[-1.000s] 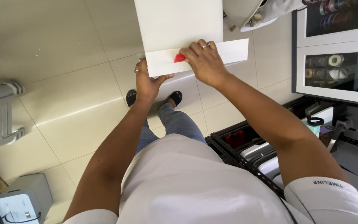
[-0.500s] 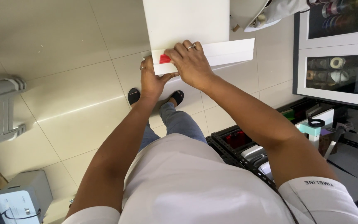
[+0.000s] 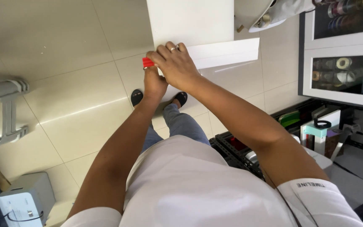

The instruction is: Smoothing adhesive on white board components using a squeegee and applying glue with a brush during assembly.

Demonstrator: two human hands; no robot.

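Your right hand (image 3: 175, 65) lay curled over the near left corner of the white board (image 3: 190, 25), fingers closed on a small red tool (image 3: 148, 62) that poked out just left of that corner. Your left hand (image 3: 154, 82) sat directly beneath the right, touching it from below; I could not tell whether it gripped anything. The board's folded white strip (image 3: 227, 52) ran long to the right of both hands, so the right hand was nearer. The tiled floor (image 3: 64, 96) lay below the board.

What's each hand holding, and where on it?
Right hand presses the white sheet's folded lower-left edge; left hand holds a small red tool there, its grip hidden.
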